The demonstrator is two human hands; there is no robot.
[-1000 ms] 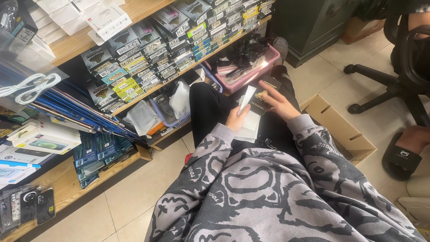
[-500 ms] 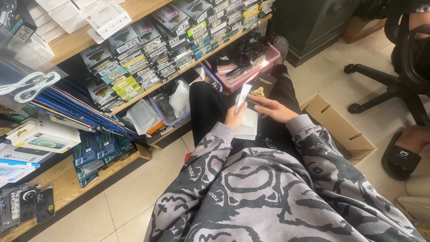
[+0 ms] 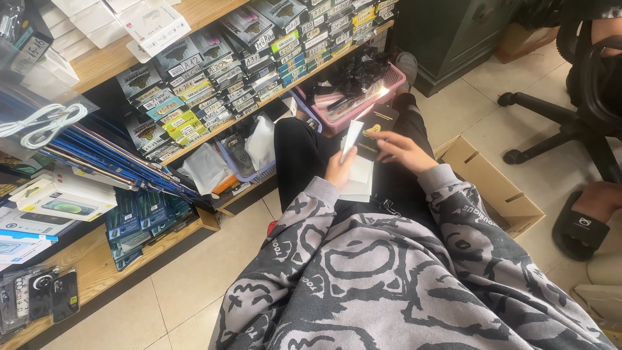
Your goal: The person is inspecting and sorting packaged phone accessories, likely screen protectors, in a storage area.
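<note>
White card (image 3: 350, 139) stands upright in your left hand (image 3: 339, 170), pinched at its lower edge over your lap, with a short stack of flat white pieces (image 3: 358, 181) lying on your dark trousers just under that hand. Your right hand (image 3: 403, 150) is loosely open with fingers spread, holding nothing that shows, hovering just beside the card and above a black booklet (image 3: 377, 124) resting on your knee. By my reading you are partway through sorting or pulling flat items one at a time: one is lifted, the rest wait below. The next move calls for a light, steady pinch so the thin card does not bend, and your free hand coming in square to its edge.

Count what is near: one raised card, one stack whose sheets are too thin to number, one black booklet. To your right on the floor sits one open cardboard box (image 3: 494, 188). Just past your knees is one pink basket (image 3: 392, 83) with black bits in it, beside one bluish basket (image 3: 249, 174) holding clear bags. Beyond, two wooden shelves (image 3: 103, 61) carry rows of small packaged boxes, too many to count. Another person's sandalled foot (image 3: 583, 217) and one office chair (image 3: 576, 110) stand at the far right.
</note>
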